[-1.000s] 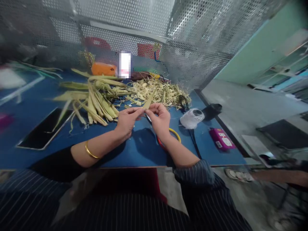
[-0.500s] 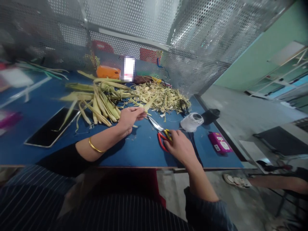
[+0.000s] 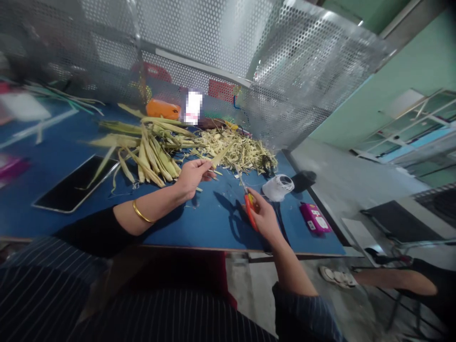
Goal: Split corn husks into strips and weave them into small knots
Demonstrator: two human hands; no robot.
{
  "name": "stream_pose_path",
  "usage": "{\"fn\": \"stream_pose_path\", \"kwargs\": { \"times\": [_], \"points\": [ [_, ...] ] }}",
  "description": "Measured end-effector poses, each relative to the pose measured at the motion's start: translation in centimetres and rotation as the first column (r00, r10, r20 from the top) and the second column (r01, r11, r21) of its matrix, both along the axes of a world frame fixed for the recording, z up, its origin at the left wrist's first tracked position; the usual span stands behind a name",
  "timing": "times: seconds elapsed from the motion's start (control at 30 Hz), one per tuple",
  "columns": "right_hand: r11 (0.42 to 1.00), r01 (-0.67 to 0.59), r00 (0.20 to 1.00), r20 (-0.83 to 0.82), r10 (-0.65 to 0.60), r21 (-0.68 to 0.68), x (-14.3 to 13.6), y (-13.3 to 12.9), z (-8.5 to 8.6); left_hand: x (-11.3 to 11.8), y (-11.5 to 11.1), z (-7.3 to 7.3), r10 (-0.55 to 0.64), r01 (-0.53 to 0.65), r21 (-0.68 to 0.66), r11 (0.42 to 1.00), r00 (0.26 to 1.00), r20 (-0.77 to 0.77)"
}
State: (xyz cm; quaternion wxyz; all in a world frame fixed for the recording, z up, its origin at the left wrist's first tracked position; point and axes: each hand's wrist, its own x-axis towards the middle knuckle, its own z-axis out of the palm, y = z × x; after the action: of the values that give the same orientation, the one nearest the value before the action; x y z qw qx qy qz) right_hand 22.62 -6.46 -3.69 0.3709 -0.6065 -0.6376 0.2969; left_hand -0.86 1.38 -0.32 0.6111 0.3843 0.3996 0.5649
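Note:
My left hand (image 3: 194,178) pinches a pale corn husk strip (image 3: 221,156) between thumb and fingers, its tapered end pointing up and right. Scissors (image 3: 251,211) with red and yellow handles are gripped in my right hand (image 3: 262,213), raised off the table with the blades pointing up and away. The blades are apart from the held strip. Left of my left hand lies a bundle of long husk leaves (image 3: 151,159). Beyond both hands is a heap of shredded husk pieces (image 3: 235,147).
A spool of white thread (image 3: 278,187) stands right of my right hand, beside a black object (image 3: 303,180). Further right is a purple packet (image 3: 315,218). A dark tablet (image 3: 76,185) lies at left, an orange packet (image 3: 163,109) behind the leaves. Perforated metal sheet (image 3: 199,38) closes the back.
My right hand has lifted the scissors off the table and turned them upright, away from the strip. My left hand keeps its pinch on the husk. The camera view has shifted slightly.

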Motion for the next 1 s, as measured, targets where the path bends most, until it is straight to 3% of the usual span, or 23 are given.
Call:
{"fn": "stream_pose_path", "kwargs": {
  "times": [0.07,0.13,0.3,0.6,0.83,1.0],
  "points": [
    [0.998,-0.062,0.977,-0.206,0.057,-0.018,-0.4,-0.2,0.2,0.1,0.0,0.0,-0.007,0.007,-0.006,1.0,1.0,0.011],
    [0.993,-0.114,0.955,-0.277,0.103,-0.023,-1.1,-0.3,0.7,0.1,0.0,-0.1,-0.013,0.014,-0.006,1.0,1.0,0.017],
    [0.984,-0.18,0.972,-0.153,0.177,-0.006,-2.8,-0.3,1.6,0.1,0.1,-0.3,-0.007,0.007,0.03,1.0,1.0,0.022],
    [0.994,-0.105,0.994,-0.018,0.105,-0.013,-3.2,-0.8,2.1,0.1,0.1,-0.5,0.058,-0.06,0.073,0.996,0.998,0.022],
    [0.995,-0.096,0.992,-0.087,0.096,0.002,-3.4,-0.4,1.5,0.5,-0.7,-0.2,-0.1,0.101,0.035,0.994,0.995,-0.03],
    [0.994,-0.092,0.991,-0.092,0.097,0.066,-3.4,-0.1,0.7,0.5,-0.9,-0.3,-0.113,0.112,-0.008,0.994,0.993,-0.04]
  ]
}}
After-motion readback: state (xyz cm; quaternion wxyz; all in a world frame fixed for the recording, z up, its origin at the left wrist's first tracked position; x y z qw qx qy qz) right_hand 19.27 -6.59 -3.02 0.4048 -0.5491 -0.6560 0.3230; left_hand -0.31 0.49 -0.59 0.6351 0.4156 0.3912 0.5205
